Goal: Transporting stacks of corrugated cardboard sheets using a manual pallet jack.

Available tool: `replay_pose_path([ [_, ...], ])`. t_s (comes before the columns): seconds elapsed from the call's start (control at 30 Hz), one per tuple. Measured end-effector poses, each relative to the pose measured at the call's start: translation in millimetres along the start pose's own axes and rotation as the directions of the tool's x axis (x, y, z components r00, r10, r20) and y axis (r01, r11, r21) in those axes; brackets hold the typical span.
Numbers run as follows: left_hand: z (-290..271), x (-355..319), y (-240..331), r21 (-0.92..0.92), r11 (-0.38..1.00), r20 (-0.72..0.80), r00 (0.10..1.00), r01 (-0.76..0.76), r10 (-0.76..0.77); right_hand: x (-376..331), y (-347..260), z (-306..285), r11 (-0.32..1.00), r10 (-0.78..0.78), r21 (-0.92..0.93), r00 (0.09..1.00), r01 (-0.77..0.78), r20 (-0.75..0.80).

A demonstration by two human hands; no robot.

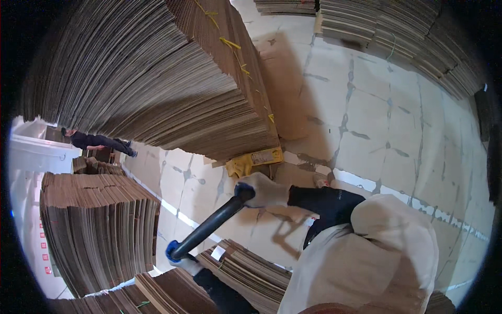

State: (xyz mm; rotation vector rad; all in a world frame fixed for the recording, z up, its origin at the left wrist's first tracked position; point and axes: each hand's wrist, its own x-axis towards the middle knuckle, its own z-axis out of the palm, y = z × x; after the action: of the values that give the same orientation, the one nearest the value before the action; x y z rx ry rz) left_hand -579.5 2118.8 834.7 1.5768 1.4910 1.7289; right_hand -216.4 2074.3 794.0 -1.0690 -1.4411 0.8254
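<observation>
We see a pale tiled floor (pixel 376 131) with grey cracked seams and a white painted line. On it stand tall stacks of flattened brown cardboard sheets (pixel 157 78), a lower brown cardboard stack (pixel 99 225) at left, more brown cardboard piles (pixel 397 36) along the far edge, and a yellow pallet-truck base (pixel 253 161).
</observation>
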Motion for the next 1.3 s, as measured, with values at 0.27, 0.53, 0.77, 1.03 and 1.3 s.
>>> replay_pose_path([
  [0.27,30,121,-81,-0.034,0.999,0.207,0.978,0.01,-0.003,37,17,58,0.972,0.116,0.23,0.944,-0.044,-0.31],
  [0.53,16,150,-112,-0.239,0.948,0.22,0.962,0.212,-0.16,13,0,80,0.992,0.06,0.123,0.984,-0.039,-0.169],
  [0.77,15,137,-100,-0.183,0.971,0.18,0.976,0.154,-0.12,14,8,83,0.995,0.016,0.1,0.986,0.0,-0.163],
  [1.03,46,135,-84,-0.087,0.994,0.143,0.986,-0.069,0.081,65,23,45,0.998,0.001,0.066,0.971,0.015,-0.238],
  [1.3,83,155,-90,-0.069,0.991,0.091,0.988,-0.119,0.125,112,59,36,0.997,-0.062,0.025,0.957,0.072,-0.285],
])
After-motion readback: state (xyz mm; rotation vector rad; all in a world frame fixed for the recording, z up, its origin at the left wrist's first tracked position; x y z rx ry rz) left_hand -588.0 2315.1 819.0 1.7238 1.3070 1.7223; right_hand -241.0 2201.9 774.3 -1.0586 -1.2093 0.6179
